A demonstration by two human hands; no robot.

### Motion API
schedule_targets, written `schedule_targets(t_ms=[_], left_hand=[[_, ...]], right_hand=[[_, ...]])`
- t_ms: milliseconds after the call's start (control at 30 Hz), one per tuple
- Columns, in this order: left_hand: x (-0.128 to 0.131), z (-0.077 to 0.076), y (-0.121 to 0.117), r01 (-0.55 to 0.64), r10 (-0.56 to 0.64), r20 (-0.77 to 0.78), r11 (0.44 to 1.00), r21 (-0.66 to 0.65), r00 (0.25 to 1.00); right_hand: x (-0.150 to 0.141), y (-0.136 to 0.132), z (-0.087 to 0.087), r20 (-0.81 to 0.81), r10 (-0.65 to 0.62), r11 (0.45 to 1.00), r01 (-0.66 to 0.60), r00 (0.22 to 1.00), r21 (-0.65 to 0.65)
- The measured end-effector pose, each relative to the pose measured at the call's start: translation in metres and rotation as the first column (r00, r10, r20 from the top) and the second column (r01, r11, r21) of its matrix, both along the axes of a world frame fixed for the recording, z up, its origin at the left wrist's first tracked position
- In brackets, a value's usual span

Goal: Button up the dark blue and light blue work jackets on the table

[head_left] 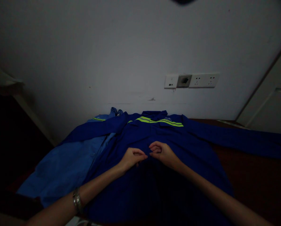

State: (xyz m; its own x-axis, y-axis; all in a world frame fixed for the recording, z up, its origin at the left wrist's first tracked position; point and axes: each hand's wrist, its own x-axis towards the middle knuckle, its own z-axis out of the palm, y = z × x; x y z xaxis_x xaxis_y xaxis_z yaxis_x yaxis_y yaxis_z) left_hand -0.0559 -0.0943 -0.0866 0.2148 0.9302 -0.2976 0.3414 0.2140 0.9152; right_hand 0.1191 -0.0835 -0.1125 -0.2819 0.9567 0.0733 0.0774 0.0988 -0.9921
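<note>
A dark blue work jacket [133, 135] with yellow-green and grey stripes across its chest lies spread out, collar toward the wall. My left hand [132, 158] is over the middle of its front, thumb and fingers pinched together. Facing it, fingertips almost meeting, my right hand [166, 155] is curled closed over the same place. Whatever the fingertips hold is too small and dark to make out. Partly under the jacket's left-hand sleeve lies a lighter blue garment [60, 163], also with a yellow-green stripe.
Behind the jacket rises a pale wall [95, 56] with a row of sockets [204, 80]. The right-hand sleeve stretches across a dark reddish surface [253, 175] toward a white door or panel [272, 100]. A dark piece of furniture [11, 131] stands at the left.
</note>
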Motion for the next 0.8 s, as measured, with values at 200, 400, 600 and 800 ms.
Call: schedule_targets(t_ms=[200, 400, 600, 800], left_hand=[[0.006, 0.003, -0.004, -0.059, 0.058, -0.007, 0.998, -0.031, 0.998], [0.007, 0.006, -0.004, -0.068, 0.068, 0.002, 0.998, -0.014, 0.998], [0.004, 0.008, -0.008, -0.035, 0.035, 0.004, 0.999, -0.013, 0.999], [-0.007, 0.012, -0.009, -0.022, 0.021, -0.019, 1.000, -0.018, 1.000]], right_hand=[[0.000, -0.006, 0.005, 0.050, 0.006, 0.995, -0.011, 0.999, 0.097], [0.004, -0.012, 0.022, 0.215, -0.072, 0.955, 0.005, 0.974, 0.296], [0.009, -0.015, 0.029, 0.373, -0.169, 0.878, -0.032, 0.912, 0.477], [0.023, -0.011, 0.043, 0.427, -0.224, 0.895, 0.011, 0.876, 0.446]])
